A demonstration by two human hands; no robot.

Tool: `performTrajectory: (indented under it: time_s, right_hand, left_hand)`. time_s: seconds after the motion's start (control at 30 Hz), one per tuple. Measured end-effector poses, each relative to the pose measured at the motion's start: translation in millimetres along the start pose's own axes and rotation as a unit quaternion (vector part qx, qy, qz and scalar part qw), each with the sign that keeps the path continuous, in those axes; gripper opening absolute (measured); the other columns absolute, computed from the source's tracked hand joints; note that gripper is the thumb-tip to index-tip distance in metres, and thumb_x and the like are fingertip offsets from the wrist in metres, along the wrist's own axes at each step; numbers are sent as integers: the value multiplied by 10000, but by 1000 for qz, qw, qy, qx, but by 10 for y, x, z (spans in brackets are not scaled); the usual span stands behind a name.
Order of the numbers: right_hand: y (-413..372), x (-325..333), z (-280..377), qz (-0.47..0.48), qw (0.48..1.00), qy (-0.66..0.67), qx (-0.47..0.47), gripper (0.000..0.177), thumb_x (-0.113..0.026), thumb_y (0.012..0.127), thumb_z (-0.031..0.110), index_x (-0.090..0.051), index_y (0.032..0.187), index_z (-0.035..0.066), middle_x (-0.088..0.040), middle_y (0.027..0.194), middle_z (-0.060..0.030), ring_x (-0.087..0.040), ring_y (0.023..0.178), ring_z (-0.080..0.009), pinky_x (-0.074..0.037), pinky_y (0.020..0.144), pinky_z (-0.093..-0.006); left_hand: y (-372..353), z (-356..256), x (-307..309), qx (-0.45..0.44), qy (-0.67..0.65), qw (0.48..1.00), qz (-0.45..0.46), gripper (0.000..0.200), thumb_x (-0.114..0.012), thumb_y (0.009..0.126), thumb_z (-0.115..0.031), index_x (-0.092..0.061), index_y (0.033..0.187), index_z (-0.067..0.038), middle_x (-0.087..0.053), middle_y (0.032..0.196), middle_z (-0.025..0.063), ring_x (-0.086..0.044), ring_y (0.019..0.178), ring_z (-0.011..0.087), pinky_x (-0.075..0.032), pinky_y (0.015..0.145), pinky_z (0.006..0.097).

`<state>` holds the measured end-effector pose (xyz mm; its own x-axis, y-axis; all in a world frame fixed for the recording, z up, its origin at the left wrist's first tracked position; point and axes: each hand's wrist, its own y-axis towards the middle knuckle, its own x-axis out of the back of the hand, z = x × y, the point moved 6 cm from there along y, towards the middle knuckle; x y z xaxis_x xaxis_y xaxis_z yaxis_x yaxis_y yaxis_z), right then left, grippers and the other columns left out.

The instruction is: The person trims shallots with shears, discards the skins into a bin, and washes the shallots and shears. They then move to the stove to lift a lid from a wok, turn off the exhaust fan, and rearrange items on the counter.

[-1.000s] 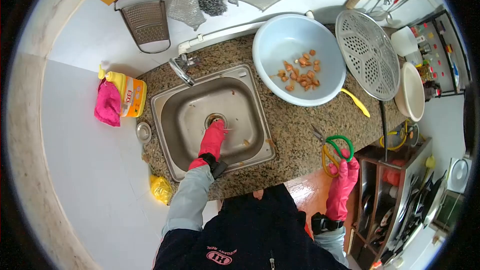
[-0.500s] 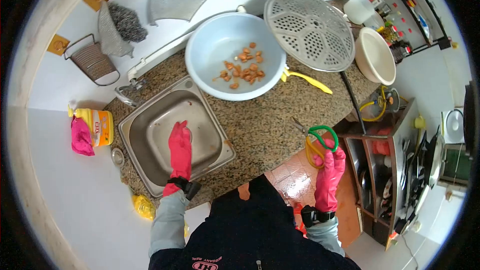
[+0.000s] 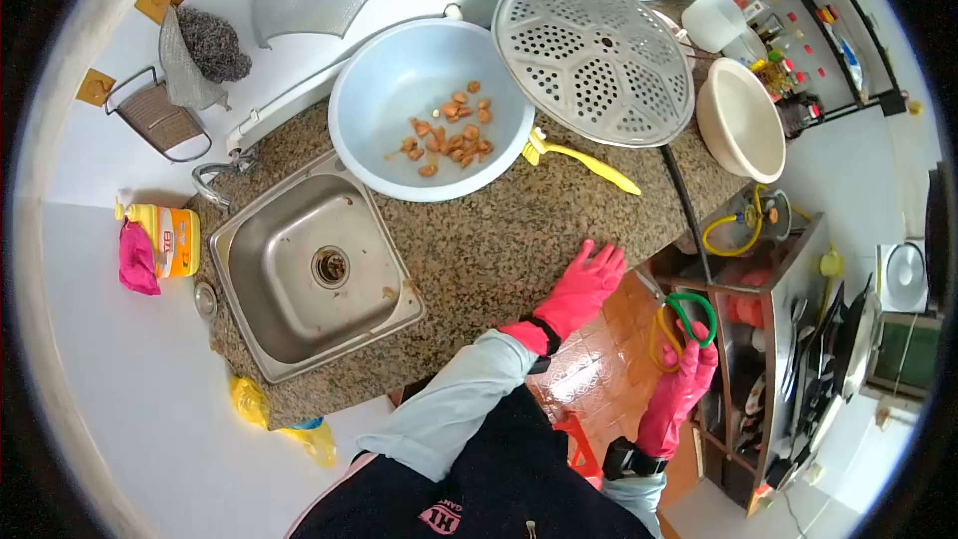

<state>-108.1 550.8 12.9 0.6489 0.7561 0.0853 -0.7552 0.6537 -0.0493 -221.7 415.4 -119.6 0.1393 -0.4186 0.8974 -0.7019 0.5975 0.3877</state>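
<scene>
My left hand point(image 3: 587, 284), in a pink rubber glove, lies at the front edge of the granite counter point(image 3: 479, 260) with its fingers spread and nothing in them. Farther right, over the floor and beside the shelf unit, my right hand point(image 3: 687, 374), gloved in pink too, grips a pair of scissors point(image 3: 711, 317) by the handles. One handle loop is green, the other yellow, and the blades point up and to the left. At the left, the steel sink point(image 3: 389, 309) has its drain point(image 3: 330, 267) uncovered, with brown bits in it.
A pale blue basin point(image 3: 349, 130) holds several brown pieces point(image 3: 464, 148). Against it leans a perforated steel steamer tray point(image 3: 599, 60), near a yellow-handled brush point(image 3: 599, 168) and a cream basin point(image 3: 743, 125). A wooden shelf unit point(image 3: 793, 260) with utensils stands right; a yellow bottle point(image 3: 178, 240) stands left.
My left hand has left the sink and come right to the counter's front edge, fingers now spread. The scissors in my right hand have moved right and slightly down. The view has shifted right.
</scene>
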Motion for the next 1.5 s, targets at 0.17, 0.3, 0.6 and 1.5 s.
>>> performTrajectory:
  time_s: [0.17,0.3,0.6,1.5]
  right_hand:
    - [79,-77,-29,8,1000,4,-9,310,-566,950,213,-520,1211,53,-584,1203,-107,-578,1084,-190,-501,752,-254]
    - [83,-398,5,24,999,27,-16,298,-580,939,202,-524,1186,46,-560,1215,-80,-565,1035,-173,-505,695,-273]
    - [88,-608,-60,66,993,80,-56,279,-582,936,187,-540,1179,56,-581,1167,-55,-572,926,-152,-508,707,-286]
    - [179,-99,-332,19,994,71,-85,298,-594,930,192,-530,1178,39,-576,1191,-85,-580,987,-168,-526,693,-275]
  left_hand:
    - [-340,384,241,78,-150,984,52,487,-501,873,-244,-461,1334,-95,-405,1444,98,-364,1343,261,-200,1130,502]
    - [-1054,1005,713,197,-132,970,60,492,-521,873,-241,-465,1343,-108,-424,1433,103,-366,1342,268,-183,1131,510]
    - [-2416,2301,1760,545,-234,778,-208,443,-431,929,-59,-433,1371,-21,-455,1383,164,-416,1286,322,-326,1070,371]
    - [-549,1871,649,247,-9,968,-32,468,-503,898,-241,-491,1339,-86,-468,1393,116,-387,1314,293,-223,1124,459]
